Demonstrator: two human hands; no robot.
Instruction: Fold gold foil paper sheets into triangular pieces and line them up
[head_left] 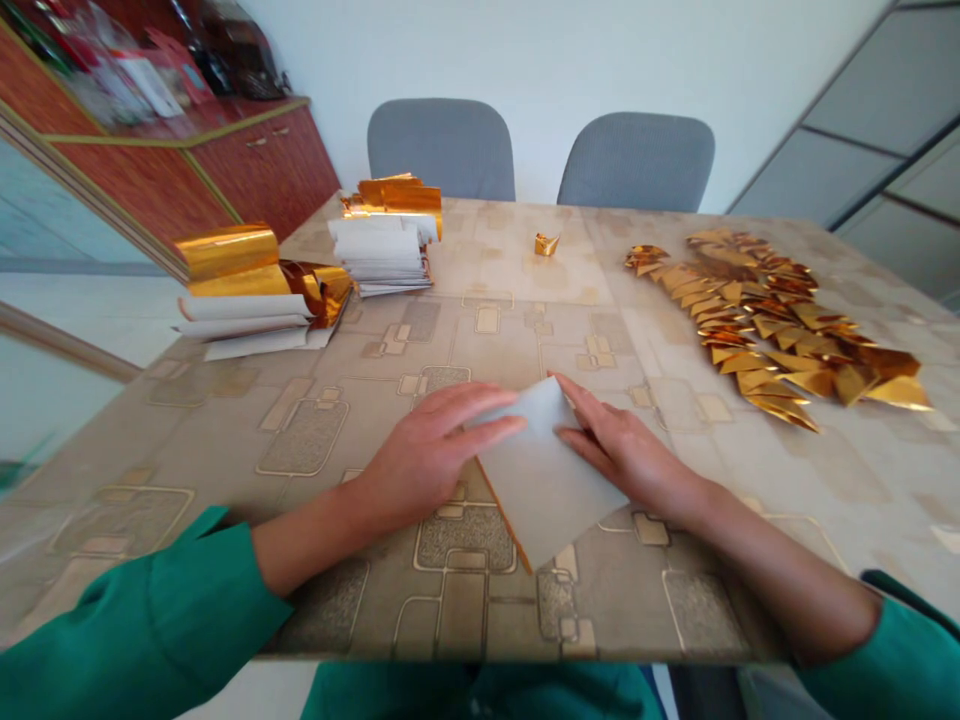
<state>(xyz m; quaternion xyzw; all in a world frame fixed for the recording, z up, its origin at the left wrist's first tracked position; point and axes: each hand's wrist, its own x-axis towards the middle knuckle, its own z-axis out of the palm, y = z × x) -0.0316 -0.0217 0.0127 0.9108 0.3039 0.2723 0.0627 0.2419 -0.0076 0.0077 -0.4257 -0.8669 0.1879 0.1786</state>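
A square sheet of paper, white side up with a gold edge showing along its lower left, lies folded or angled on the table in front of me. My left hand rests on the sheet's left part, its fingers lying together across the upper corner. My right hand holds the sheet's right edge between thumb and fingers. Farther off lie a long heap of folded gold foil triangles, a small folded gold foil piece, and two stacks of gold-backed paper sheets.
The table has a beige patterned cover with rounded-rectangle shapes. Two grey chairs stand beyond its far edge. A red wooden cabinet with assorted packages on top stands at the far left.
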